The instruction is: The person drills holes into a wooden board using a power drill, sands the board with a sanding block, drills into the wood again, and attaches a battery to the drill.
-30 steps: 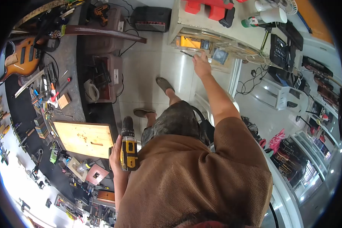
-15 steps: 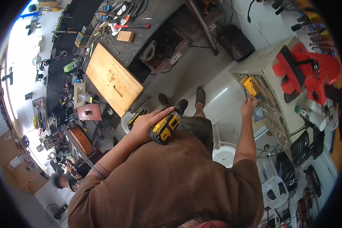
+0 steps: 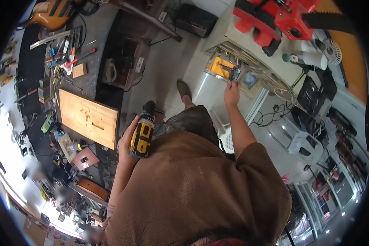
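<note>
My left hand (image 3: 128, 141) is wrapped round a yellow and black cordless drill (image 3: 142, 137), held against my body with its chuck pointing away from me. My right hand (image 3: 232, 91) is stretched out to a pulled-out drawer (image 3: 209, 74) in the pale cabinet, its fingers closed at the drawer's front edge. Inside the drawer lie a yellow case (image 3: 219, 67) and, just beyond my fingertips, a small dark grey piece (image 3: 235, 74) that I cannot make out. Clear plastic bags (image 3: 250, 79) lie to the right of them.
A red machine (image 3: 270, 22) stands on the cabinet (image 3: 222, 30). On the dark workbench at left lie a wooden board (image 3: 88, 117), a small wood block (image 3: 79, 70) and several tools. A black amplifier box (image 3: 195, 20) sits on the floor, and cables (image 3: 274, 112) trail at right.
My view has turned to the right, toward the cabinet. More of the drawer's inside and the yellow case now shows by my right hand. The drill stays in my left hand, now more upright.
</note>
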`<state>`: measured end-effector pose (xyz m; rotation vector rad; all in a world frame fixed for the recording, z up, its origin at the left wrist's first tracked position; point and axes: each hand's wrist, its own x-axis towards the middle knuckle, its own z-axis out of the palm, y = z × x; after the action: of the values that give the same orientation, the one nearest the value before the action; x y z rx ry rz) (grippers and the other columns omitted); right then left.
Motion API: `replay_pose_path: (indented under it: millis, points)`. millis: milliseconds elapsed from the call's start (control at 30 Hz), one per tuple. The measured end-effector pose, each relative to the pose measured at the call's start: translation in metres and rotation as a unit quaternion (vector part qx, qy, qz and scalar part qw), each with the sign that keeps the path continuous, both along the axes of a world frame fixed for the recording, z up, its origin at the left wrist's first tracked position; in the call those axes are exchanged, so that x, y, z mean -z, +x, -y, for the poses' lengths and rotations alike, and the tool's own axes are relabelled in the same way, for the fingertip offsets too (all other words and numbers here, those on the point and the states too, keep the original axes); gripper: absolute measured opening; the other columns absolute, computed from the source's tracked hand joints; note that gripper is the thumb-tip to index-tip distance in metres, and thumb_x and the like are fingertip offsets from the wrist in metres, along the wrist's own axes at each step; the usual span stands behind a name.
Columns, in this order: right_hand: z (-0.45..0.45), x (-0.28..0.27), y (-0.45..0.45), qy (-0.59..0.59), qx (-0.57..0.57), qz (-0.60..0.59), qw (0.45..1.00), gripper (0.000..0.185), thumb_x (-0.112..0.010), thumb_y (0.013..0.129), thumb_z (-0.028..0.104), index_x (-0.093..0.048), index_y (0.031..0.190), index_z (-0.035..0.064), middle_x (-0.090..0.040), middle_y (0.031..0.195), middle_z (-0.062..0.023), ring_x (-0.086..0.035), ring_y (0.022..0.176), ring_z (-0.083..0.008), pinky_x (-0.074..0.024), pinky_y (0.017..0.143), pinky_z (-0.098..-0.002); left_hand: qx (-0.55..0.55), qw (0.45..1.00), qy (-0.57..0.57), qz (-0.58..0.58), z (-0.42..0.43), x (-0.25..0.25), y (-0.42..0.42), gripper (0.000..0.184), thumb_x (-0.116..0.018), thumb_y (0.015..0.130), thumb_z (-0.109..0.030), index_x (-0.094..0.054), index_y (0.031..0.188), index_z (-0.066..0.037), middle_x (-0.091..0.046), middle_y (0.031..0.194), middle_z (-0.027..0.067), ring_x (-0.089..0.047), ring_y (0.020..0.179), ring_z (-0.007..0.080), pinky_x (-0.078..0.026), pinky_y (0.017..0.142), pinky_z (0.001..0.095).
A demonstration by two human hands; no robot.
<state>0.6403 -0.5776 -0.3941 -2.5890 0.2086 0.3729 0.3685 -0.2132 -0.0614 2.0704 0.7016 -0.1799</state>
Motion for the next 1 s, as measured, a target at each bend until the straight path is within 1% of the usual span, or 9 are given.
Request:
replay_pose_path:
  millis: [100,200,267,367,467,700,767,833,1000]
  points:
    - [0.003,-0.006,0.021,-0.060,0.097,-0.035,0.993,0.040,-0.049,0.117,0.041,-0.067,0.125,0.0070,-0.072,0.132,-0.0290,-0.071,0.117,-0.0539,-0.0561,0.102,-0.0632,-0.016,1.000,-0.020,-0.016,0.001,0.005,-0.002,0.079,-0.086,0.091,-0.005,-0.058,0.164,-0.010,-0.070,0.152,0.0212,-0.071,0.139,0.0360,-0.055,0.117,0.0404]
    - [0.029,0.018,0.048,-0.113,0.106,-0.072,0.985,0.045,-0.044,0.117,0.046,-0.067,0.127,0.0088,-0.077,0.125,-0.0299,-0.073,0.115,-0.0556,-0.0573,0.101,-0.0638,0.040,0.999,0.002,-0.024,0.000,-0.004,0.004,0.084,-0.081,0.093,0.006,-0.050,0.170,-0.007,-0.072,0.148,0.0152,-0.070,0.133,0.0214,-0.054,0.115,0.0336]
    - [0.037,0.036,0.072,-0.120,0.079,-0.097,0.985,0.049,-0.043,0.116,0.049,-0.065,0.131,0.0063,-0.077,0.126,-0.0319,-0.073,0.119,-0.0552,-0.0578,0.103,-0.0635,0.063,0.997,0.036,-0.009,-0.001,-0.014,0.011,0.084,-0.088,0.089,-0.017,-0.057,0.166,-0.015,-0.075,0.143,0.0194,-0.075,0.129,0.0379,-0.058,0.108,0.0428]
    - [0.028,0.021,0.079,-0.140,0.013,-0.147,0.979,0.062,-0.053,0.112,0.050,-0.053,0.141,-0.0055,-0.074,0.133,-0.0363,-0.071,0.127,-0.0537,-0.0569,0.107,-0.0621,0.090,0.995,0.029,0.011,-0.004,-0.025,0.012,0.091,-0.087,0.085,-0.024,-0.053,0.169,-0.020,-0.075,0.135,0.0187,-0.076,0.117,0.0425,-0.061,0.098,0.0451]
    - [0.034,0.028,0.067,-0.123,-0.015,-0.116,0.985,0.052,-0.057,0.109,0.042,-0.059,0.137,-0.0023,-0.075,0.131,-0.0348,-0.070,0.127,-0.0533,-0.0567,0.107,-0.0590,0.086,0.995,0.048,-0.010,-0.004,-0.030,0.007,0.089,-0.083,0.089,-0.027,-0.050,0.171,-0.026,-0.075,0.132,0.0155,-0.077,0.110,0.0420,-0.061,0.091,0.0491]
    - [-0.034,0.010,0.023,0.062,-0.300,-0.126,0.944,0.027,-0.058,0.109,0.023,-0.073,0.124,0.0080,-0.079,0.115,-0.0239,-0.076,0.112,-0.0452,-0.0586,0.097,-0.0528,-0.007,0.997,0.049,0.056,-0.009,-0.047,-0.024,0.085,-0.082,0.093,-0.022,-0.049,0.171,-0.020,-0.076,0.133,0.0205,-0.077,0.113,0.0423,-0.062,0.096,0.0478]
    - [-0.073,0.005,0.012,0.083,-0.408,-0.180,0.891,0.026,-0.052,0.109,0.013,-0.071,0.123,0.0019,-0.074,0.091,-0.0163,-0.076,0.095,-0.0276,-0.0617,0.078,-0.0422,-0.052,0.994,0.053,0.078,-0.010,-0.051,-0.041,0.084,-0.083,0.093,-0.022,-0.050,0.170,-0.019,-0.076,0.134,0.0200,-0.077,0.115,0.0426,-0.062,0.097,0.0475]
    - [-0.141,-0.083,0.000,0.112,-0.359,-0.391,0.840,0.028,-0.050,0.106,0.006,-0.071,0.124,0.0021,-0.073,0.094,-0.0140,-0.074,0.091,-0.0220,-0.0606,0.070,-0.0391,-0.101,0.989,0.055,0.097,-0.010,-0.052,-0.059,0.083,-0.084,0.093,-0.023,-0.051,0.169,-0.020,-0.076,0.138,0.0188,-0.076,0.118,0.0416,-0.062,0.099,0.0465]
    - [-0.221,-0.105,-0.011,0.156,-0.602,-0.159,0.767,0.027,-0.055,0.101,-0.002,-0.070,0.123,0.0015,-0.074,0.111,-0.0163,-0.074,0.091,-0.0243,-0.0607,0.082,-0.0404,-0.224,0.961,0.014,0.163,-0.015,-0.042,-0.102,0.082,-0.084,0.093,-0.021,-0.053,0.169,-0.021,-0.073,0.149,0.0175,-0.073,0.133,0.0370,-0.057,0.110,0.0413]
